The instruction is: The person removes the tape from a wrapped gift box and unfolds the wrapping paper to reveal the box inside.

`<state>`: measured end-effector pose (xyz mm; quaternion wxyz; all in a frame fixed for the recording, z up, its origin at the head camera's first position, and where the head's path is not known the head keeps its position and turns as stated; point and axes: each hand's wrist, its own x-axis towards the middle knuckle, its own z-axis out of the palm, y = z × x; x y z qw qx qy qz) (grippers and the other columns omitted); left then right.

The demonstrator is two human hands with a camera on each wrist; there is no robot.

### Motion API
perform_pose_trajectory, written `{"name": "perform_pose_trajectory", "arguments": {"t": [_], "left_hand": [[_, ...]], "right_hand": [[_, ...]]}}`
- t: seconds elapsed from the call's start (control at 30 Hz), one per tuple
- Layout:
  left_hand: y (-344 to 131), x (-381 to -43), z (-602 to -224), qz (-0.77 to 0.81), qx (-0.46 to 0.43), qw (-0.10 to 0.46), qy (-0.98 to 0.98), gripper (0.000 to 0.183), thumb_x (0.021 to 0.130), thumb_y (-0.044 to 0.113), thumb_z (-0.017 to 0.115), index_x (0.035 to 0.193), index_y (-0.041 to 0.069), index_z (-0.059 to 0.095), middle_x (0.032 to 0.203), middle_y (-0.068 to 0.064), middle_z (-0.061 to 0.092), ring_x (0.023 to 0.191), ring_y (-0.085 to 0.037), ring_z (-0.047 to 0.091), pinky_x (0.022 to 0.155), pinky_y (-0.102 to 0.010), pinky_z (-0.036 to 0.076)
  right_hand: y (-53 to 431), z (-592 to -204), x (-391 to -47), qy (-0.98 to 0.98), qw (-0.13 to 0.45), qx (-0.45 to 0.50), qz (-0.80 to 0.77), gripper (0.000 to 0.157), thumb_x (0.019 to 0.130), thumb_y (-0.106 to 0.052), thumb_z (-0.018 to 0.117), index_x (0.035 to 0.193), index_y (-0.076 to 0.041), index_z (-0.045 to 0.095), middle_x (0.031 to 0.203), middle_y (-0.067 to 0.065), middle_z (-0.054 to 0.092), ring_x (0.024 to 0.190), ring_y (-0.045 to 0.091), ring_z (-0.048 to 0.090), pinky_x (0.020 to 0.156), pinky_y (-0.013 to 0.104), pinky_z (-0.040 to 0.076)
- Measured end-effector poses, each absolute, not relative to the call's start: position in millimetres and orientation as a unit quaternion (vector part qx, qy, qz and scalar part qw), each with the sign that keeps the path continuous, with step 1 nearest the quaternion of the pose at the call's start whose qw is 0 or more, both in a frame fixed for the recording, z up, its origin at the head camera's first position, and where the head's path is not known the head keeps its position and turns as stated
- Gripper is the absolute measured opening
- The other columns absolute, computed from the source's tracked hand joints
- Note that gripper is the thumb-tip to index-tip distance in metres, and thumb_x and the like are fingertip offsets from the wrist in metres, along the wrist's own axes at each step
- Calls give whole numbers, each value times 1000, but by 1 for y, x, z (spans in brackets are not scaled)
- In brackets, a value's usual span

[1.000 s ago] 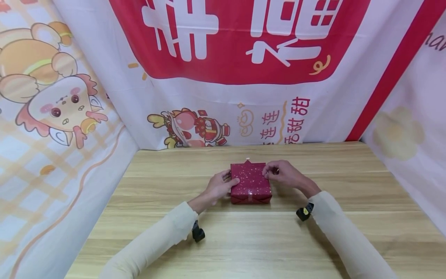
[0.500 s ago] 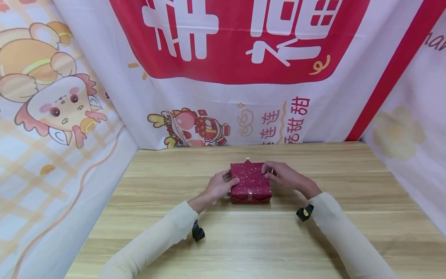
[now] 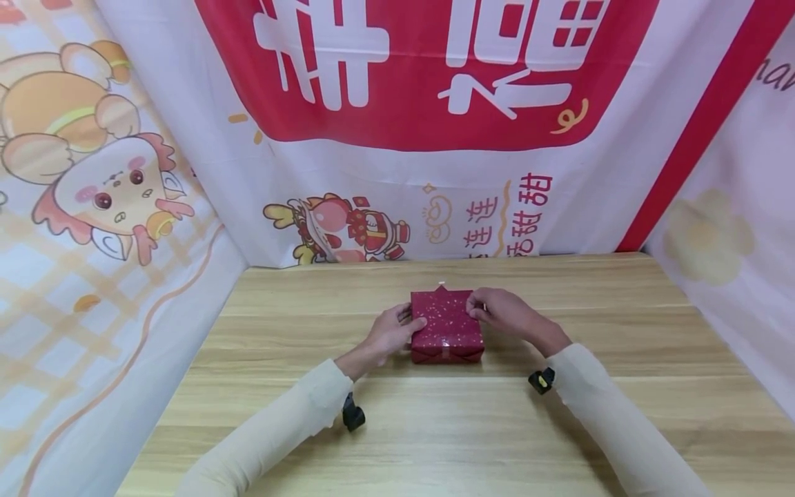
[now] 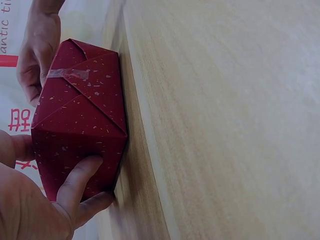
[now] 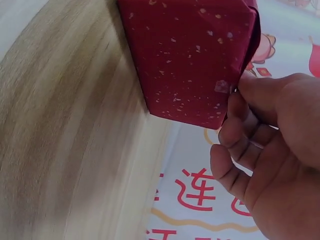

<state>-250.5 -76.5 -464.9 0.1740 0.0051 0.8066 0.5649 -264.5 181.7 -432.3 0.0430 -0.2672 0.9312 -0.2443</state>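
Note:
A gift box wrapped in dark red, flecked paper [image 3: 442,321] sits on the wooden table between both hands. My left hand [image 3: 393,333] grips its left side, thumb on top and fingers against the side wall. Clear tape [image 4: 69,74] crosses the folded flaps on the near end. At the top edge of the right side, my right hand [image 3: 504,310] has its thumb and forefinger pinched together beside a small piece of clear tape [image 5: 223,86]. Its other fingers are curled. A pointed bit of paper [image 3: 442,288] sticks up at the box's far edge.
The wooden table [image 3: 435,435] reaches back to a printed white and red cloth [image 3: 397,159] hung behind it. Cloth also hangs along the left [image 3: 155,324] and right [image 3: 714,290] sides. Black wrist cameras sit under both sleeves.
The right hand's thumb and forefinger have drawn closer together at the box's right edge, and its wrist has turned slightly. The left hand and the box stay in place.

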Motion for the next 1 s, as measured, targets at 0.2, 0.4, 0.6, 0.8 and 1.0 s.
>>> {"name": "perform_pose_trajectory", "arguments": {"t": [0.2,0.4,0.6,0.8,1.0], "left_hand": [[-76,-251,-465,559,6,174,811,67,97,33,62,153,12,33,154,-11,42,141,-29,43,116,-43,38],[-76,-250,-465,561,8,175,809,67,97,33,61,153,12,32,154,-12,43,141,-30,43,115,-43,39],[-76,-249,-464,561,11,174,809,65,97,33,61,153,12,33,154,-11,43,140,-30,44,115,-43,40],[-77,-250,-465,561,12,173,809,65,97,32,61,153,12,34,153,-11,44,140,-30,44,115,-43,39],[-76,-250,-464,555,11,170,814,66,97,33,61,153,12,34,153,-11,44,140,-30,44,115,-43,39]], "right_hand": [[179,-435,-258,934,30,-288,-209,11,103,-15,48,94,-14,54,92,0,53,84,13,51,80,30,52],[183,-438,-258,915,43,-300,-266,10,104,-9,43,96,-10,49,96,4,49,89,15,48,79,30,48],[188,-439,-261,898,63,-281,-333,9,101,-10,52,108,-10,59,91,2,58,82,13,53,72,26,51],[185,-441,-264,908,46,-276,-311,9,101,-13,54,94,-16,60,87,-2,58,82,12,54,75,29,52],[184,-444,-266,905,53,-297,-300,15,104,-13,45,91,-13,53,88,1,49,86,14,48,80,30,48]]}}
